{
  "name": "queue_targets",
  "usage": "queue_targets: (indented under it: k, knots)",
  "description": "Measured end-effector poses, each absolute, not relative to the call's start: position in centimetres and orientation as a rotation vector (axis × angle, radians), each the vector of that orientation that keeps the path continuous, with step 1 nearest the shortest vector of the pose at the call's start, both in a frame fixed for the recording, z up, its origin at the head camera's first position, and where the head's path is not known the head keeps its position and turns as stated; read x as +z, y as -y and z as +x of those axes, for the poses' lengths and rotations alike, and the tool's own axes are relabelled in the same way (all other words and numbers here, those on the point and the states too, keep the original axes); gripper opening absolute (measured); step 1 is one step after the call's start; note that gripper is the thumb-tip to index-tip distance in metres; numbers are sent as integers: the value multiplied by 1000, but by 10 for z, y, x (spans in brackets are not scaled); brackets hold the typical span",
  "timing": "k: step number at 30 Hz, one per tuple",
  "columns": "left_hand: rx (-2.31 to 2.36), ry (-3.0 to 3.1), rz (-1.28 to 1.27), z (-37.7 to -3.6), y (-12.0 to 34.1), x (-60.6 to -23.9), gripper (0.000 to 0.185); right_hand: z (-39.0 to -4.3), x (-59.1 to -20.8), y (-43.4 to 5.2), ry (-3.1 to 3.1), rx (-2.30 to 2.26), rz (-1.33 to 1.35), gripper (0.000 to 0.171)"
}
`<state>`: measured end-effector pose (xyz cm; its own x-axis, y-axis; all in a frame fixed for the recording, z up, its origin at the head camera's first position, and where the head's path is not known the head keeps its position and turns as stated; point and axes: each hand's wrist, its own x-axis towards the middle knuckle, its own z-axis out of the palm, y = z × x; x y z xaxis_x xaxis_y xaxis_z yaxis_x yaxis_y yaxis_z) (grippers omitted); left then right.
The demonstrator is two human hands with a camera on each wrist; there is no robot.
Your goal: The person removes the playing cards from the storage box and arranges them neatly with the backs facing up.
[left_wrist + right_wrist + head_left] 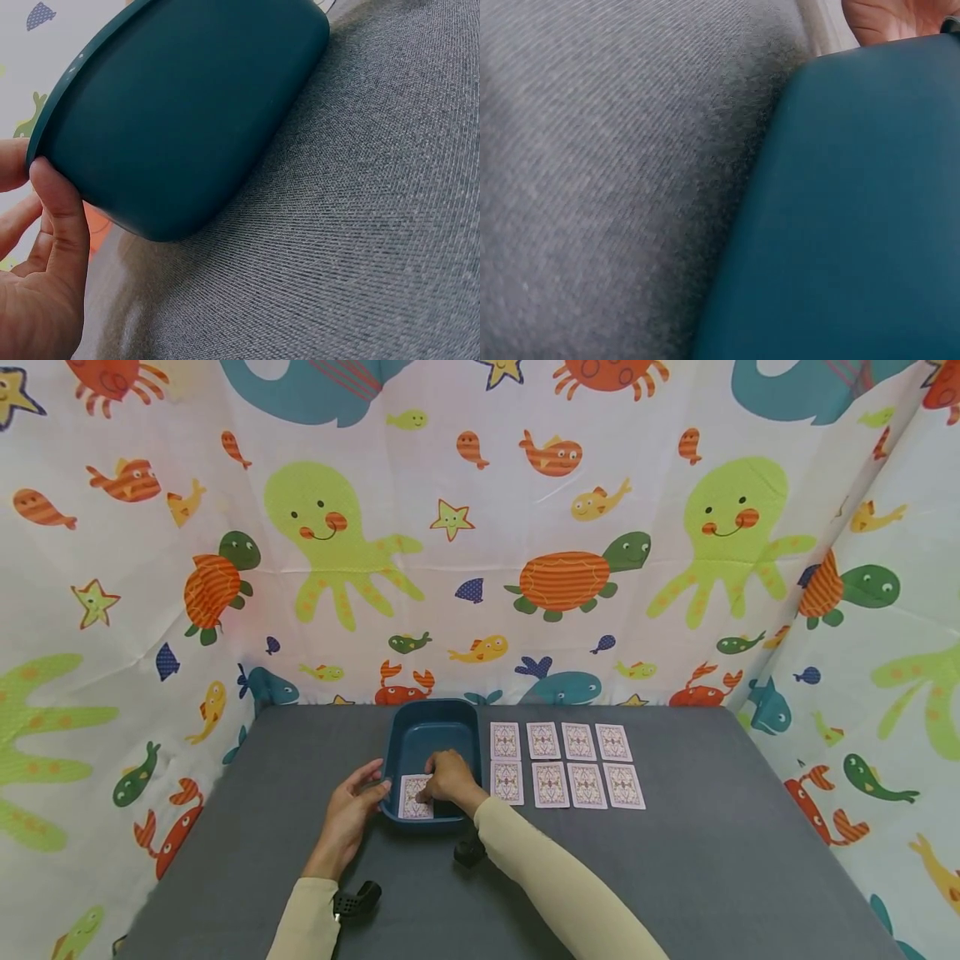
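Note:
A dark teal plastic tray [467, 710] stands on the grey table, with a patterned playing card [408, 803] face down in its near left part. My left hand [354, 808] pinches the tray's left rim between thumb and fingers, seen closely in the left wrist view, where the tray's outer wall [180, 112] fills the top. Reaching in over the right side, my right hand [452, 778] has curled fingers at the card's right part and holds it there. Its fingertips are partly hidden. The right wrist view shows mostly the tray's wall [855, 210].
Several face-down playing cards [549, 785] lie in two rows right of the tray. Grey cloth covers the table [712, 860]. A curtain [480, 427] printed with sea animals hangs behind and at both sides. Dark straps [357, 900] sit at the wrists.

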<state>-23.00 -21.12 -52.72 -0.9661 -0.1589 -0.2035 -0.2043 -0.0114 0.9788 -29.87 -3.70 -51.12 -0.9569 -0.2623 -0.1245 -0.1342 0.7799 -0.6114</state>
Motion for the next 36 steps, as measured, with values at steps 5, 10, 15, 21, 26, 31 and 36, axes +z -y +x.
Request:
queue_targets:
  k: [5,10,15,21,26,31,36]
  knots:
    - [2173,-2187,-393,-230,212,-528,49,-298,-511,37,-2768,-922,-315,41]
    - [2172,-2191,-393,-230,211,-530,49,-297,-511,36,-2778,-911,-324,43]
    - [2178,-2180,-392,-231,211,-531,48,-297,-510,36,-2766,-896,-307,43]
    - [2194,-2180,-391,-231,211,-531,48,-296,-509,35,-2724,-1004,-313,42]
    - [2186,-2186,-400,-232,211,-532,48,-298,-511,35,-2706,-1165,-345,36]
    - [2184,-2181,-395,-232,211,-531,49,-300,-511,34,-2692,-1287,-323,22]
    - [2189,-2178,-394,-232,212,-531,49,-301,-509,34,-2711,-1338,-298,14]
